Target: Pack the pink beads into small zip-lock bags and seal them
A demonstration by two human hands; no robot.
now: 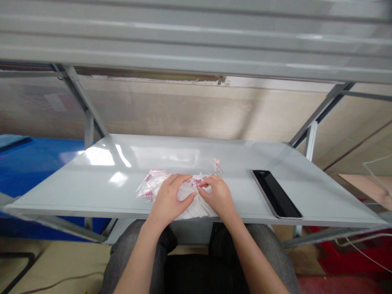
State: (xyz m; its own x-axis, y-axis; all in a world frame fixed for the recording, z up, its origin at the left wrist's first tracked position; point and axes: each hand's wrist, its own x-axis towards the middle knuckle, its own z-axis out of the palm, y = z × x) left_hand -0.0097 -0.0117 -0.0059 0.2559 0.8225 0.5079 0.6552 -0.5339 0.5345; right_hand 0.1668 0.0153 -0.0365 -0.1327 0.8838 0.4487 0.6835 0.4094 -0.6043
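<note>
Though rumpled, cloth under hands.

Bright and cool across the table, burnt out to hard white glare in patches at the left and marked by fainter streaks along the back. Lit apparently from above, to go by these reflections. Glossy on the shelf too, in long pale bands, slightly smeared. Duller on the wall, with a soft diagonal shadow right of centre. Nearly black between the knees. Clear enough at the left hand and right hand, softer on the pink print of the packet, crinkled into small highlights on the plastic. Flat black on the screen. Stretched wide towards the corners, with the posts at a steep outward lean
</note>
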